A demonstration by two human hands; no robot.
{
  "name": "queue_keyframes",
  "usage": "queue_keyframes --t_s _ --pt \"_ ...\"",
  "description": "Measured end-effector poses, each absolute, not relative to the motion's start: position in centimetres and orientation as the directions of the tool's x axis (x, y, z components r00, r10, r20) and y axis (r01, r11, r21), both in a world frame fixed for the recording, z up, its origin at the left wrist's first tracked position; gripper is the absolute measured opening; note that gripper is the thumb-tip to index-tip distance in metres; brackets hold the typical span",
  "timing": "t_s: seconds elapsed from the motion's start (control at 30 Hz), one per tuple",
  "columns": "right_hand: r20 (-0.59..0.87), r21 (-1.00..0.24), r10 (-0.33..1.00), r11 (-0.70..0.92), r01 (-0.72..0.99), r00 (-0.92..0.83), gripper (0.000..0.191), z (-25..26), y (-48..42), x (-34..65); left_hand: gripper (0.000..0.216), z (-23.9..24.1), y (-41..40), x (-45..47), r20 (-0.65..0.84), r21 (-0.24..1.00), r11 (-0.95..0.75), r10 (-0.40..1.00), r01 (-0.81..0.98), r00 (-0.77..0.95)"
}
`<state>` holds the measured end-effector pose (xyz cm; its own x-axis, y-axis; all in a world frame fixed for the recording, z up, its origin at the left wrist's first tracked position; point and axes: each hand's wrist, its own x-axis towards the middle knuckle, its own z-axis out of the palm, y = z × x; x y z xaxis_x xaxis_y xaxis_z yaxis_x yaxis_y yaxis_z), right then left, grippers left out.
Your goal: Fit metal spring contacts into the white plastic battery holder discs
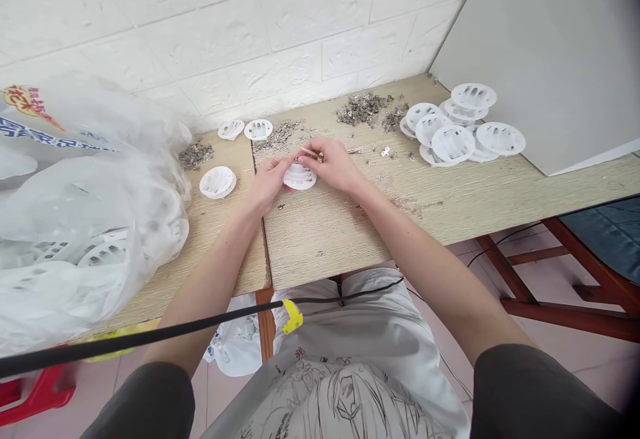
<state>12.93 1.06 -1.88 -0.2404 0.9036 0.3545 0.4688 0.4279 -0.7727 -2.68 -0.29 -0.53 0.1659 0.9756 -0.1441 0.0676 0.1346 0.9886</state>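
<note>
At the near middle of the wooden tabletop (320, 246), just right of the seam between its two boards, I have the white slotted disc (300, 179) under both hands. With my left hand (269, 182) I hold it in a narrow grip, fingers at its upper left edge. My right hand (333, 162) pinches a thin pale stick (311, 152) above the disc's upper right; whether that thumb also presses on the plastic, I cannot tell. Beyond my hands, small metal pieces (363, 109) lie heaped towards the white brick-pattern wall (320, 6), with a looser scatter just behind my fingers. Far to my right, a cluster of stacked discs (453, 142) sits beside a grey panel (540, 59). On my left, another stack (218, 182) rests near a bulging clear plastic bag (100, 179), with similar discs showing through it.
</note>
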Motion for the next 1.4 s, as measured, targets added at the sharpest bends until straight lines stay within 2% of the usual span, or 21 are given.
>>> queue_keyframes --t_s 0.23,0.67,1.23,1.4 --pt "0.39 -0.744 0.88 0.475 0.471 -0.271 0.015 -1.9 1.2 13.1 0.032 -0.6 -0.3 -2.6 -0.152 0.988 0.146 0.979 0.052 0.133" --pt "0.355 -0.693 0.876 0.48 0.538 -0.325 0.013 -1.3 1.1 13.9 0.03 -0.8 -0.2 -2.7 -0.156 0.987 0.152 0.981 0.048 0.115" --pt "0.337 -0.781 0.898 0.435 0.448 -0.284 0.009 -0.9 0.7 13.9 0.029 -0.4 -0.3 -2.6 -0.181 0.983 0.18 0.977 0.025 0.111" --pt "0.386 -0.718 0.875 0.483 0.501 -0.291 0.01 -1.5 1.0 13.9 0.027 -0.5 -0.2 -2.7 -0.179 0.984 0.178 0.977 0.024 0.119"
